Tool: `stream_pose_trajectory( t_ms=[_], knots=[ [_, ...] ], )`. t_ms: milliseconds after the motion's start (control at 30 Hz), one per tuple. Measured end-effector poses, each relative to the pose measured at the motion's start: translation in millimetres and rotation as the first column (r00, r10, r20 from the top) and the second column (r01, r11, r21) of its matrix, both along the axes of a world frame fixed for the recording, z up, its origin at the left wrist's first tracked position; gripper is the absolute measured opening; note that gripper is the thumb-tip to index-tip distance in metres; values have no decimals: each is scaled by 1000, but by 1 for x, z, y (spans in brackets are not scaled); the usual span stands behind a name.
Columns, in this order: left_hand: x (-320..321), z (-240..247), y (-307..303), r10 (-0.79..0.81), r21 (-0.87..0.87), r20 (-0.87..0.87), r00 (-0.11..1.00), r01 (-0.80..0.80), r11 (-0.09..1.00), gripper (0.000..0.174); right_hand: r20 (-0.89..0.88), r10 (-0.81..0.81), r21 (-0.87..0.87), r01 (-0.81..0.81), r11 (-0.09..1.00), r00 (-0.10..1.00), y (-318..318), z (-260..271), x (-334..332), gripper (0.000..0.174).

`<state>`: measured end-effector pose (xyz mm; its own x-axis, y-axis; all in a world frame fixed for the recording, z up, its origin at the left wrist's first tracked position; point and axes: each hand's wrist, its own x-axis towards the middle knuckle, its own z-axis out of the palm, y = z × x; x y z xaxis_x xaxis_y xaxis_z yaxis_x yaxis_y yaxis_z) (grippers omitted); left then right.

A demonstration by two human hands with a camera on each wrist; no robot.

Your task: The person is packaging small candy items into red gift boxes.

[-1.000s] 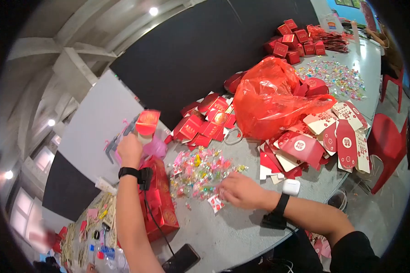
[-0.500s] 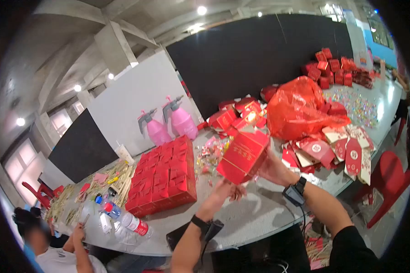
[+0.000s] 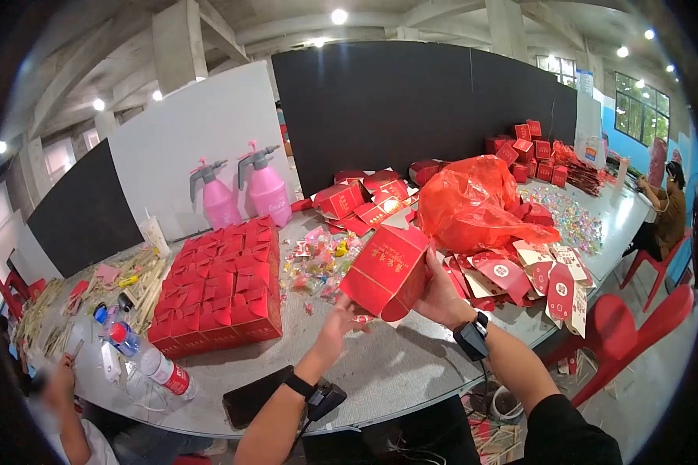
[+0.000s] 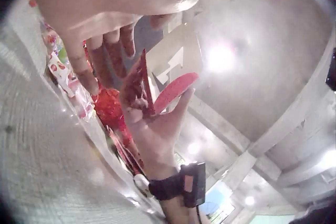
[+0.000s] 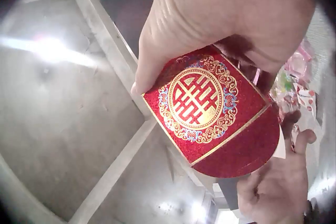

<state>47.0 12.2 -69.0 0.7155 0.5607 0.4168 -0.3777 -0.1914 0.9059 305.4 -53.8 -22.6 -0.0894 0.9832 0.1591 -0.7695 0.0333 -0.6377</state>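
Gripped in the right hand [image 3: 446,298], the red box [image 3: 388,267] is raised above the grey table [image 3: 411,372], and it is tilted; the fingers and thumb of this hand are curled around its side; the right wrist view shows on it a round golden emblem [image 5: 194,98] and, beside this, a rounded red flap [image 5: 241,150]. As for the left hand [image 3: 332,333], it is released, with the fingers spread loosely, and it is near the lower corner of the red box; if it touches there, I cannot tell. Behind the two hands lies a heap of wrapped candies [image 3: 318,263]; to the left of it is a block of closed red boxes [image 3: 217,291], standing in tight rows; behind the block are two pink spray bottles [image 3: 265,194]; behind the held box is a red plastic bag [image 3: 473,201], and printed card pieces [image 3: 512,279] are in front of it; a black phone [image 3: 260,395] lies near the table edge.
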Motion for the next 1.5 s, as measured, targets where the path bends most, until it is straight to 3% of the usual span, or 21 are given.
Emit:
stream_pose_trajectory(
  t_ms=[33,67,133,167,233,267,367,400,467,633,733,800,1000,1067,1133,1200,1267,1300,1333,1400,1500],
  knots=[
    [3,12,-7,97,-141,7,995,-95,985,73,3,2,-1,-2,1000,1000,-1,1,0,66],
    [6,16,-8,99,-142,10,995,-97,985,73,83,-13,11,12,1000,996,-4,4,-1,66],
    [9,26,-12,415,-111,241,877,-400,910,72,165,-27,17,25,1000,986,-5,4,-4,66],
    [7,33,-15,417,-116,240,877,-401,909,72,242,-31,55,18,998,970,-4,3,-8,65],
    [0,55,-25,574,351,176,800,-596,722,90,315,-38,92,9,996,948,-5,3,-15,64],
    [1,51,-26,574,351,175,800,-596,723,90,360,-64,72,41,997,931,-9,4,-19,64],
    [11,47,-38,662,751,156,733,-523,402,119,453,-121,83,93,992,884,-17,10,-30,64],
    [12,46,-38,662,748,163,732,-529,400,119,459,-121,86,91,992,880,-16,4,-31,64],
    [14,43,-38,653,619,87,753,-554,557,116,547,-188,210,83,974,816,-12,-9,-30,67],
    [9,42,-37,616,573,83,784,-543,613,118,605,-193,317,-12,948,772,-9,-20,-22,97],
    [5,52,-47,569,515,45,821,-507,691,120,620,-285,406,12,914,731,-9,-13,-20,95],
    [3,55,-50,433,485,79,898,-414,770,119,604,-237,377,-11,926,761,-10,-4,-20,94],
    [4,48,-42,342,402,182,922,-387,830,118,433,-1,146,-69,987,901,-18,-3,-23,86],
    [5,42,-34,303,456,176,937,-350,818,117,352,85,56,-112,992,932,-13,-14,-22,84],
    [4,44,-34,262,509,165,951,-310,803,115,466,184,55,-236,970,866,-10,-25,-23,77],
    [1,51,-38,225,591,64,972,-219,777,112,530,151,35,-199,979,834,-11,-30,-28,72],
    [1,53,-43,252,594,81,964,-250,764,103,598,49,47,-96,994,800,-18,-21,-37,70],
    [0,54,-45,319,641,84,944,-296,708,102,618,-133,291,-69,954,775,-16,-14,-40,76],
    [-1,54,-47,386,683,89,918,-339,647,101,619,-127,287,-73,955,775,-15,-10,-39,76],
    [2,53,-51,455,669,93,885,-394,631,99,599,-388,543,0,839,700,-14,-4,-34,87],
    [3,58,-54,569,722,122,814,-466,511,96,615,-414,589,-42,807,671,-26,17,-37,87]
  ],
)
